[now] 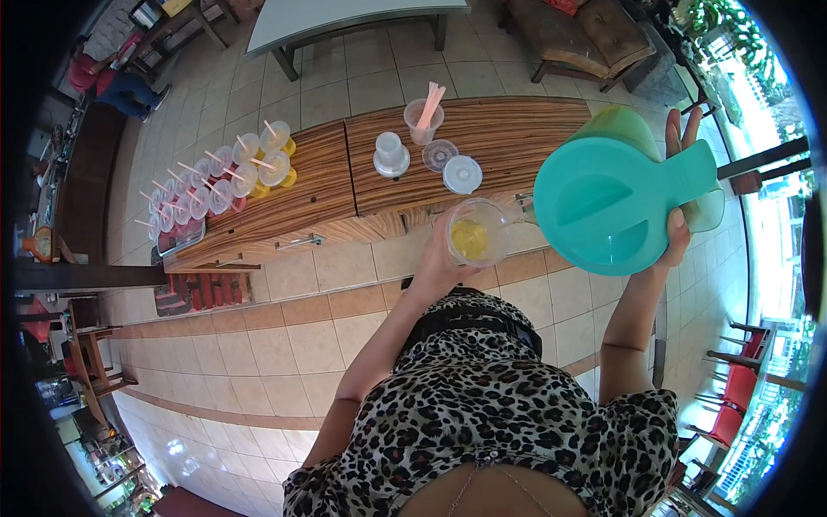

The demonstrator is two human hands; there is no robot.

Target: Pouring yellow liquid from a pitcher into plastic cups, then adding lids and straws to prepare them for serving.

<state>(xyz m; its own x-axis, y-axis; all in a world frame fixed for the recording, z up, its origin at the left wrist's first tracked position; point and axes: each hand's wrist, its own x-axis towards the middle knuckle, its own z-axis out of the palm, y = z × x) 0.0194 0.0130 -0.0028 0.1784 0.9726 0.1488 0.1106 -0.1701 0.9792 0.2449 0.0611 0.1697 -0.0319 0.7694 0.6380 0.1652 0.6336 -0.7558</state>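
Note:
My left hand (434, 258) is closed around a clear plastic cup (479, 234) with yellow liquid in its bottom, held before the counter's near edge. At the right, my right hand (676, 236) grips the handle of a pitcher with a teal lid (594, 207) and a yellow-green body, tilted with its spout at the cup's rim. On the wooden counter beyond stand a plastic cup of pink straws (423, 119), a stack of clear lids or cups (391, 155), and two loose lids, one clear (440, 156) and one whitish (462, 174).
Several lidded cups with straws (223, 171) stand at the left of the wooden counter (291, 213), some on a clear tray (182, 240). Beyond are a white-topped table (355, 24) and a brown sofa (575, 39). A person (106, 84) is at the far left.

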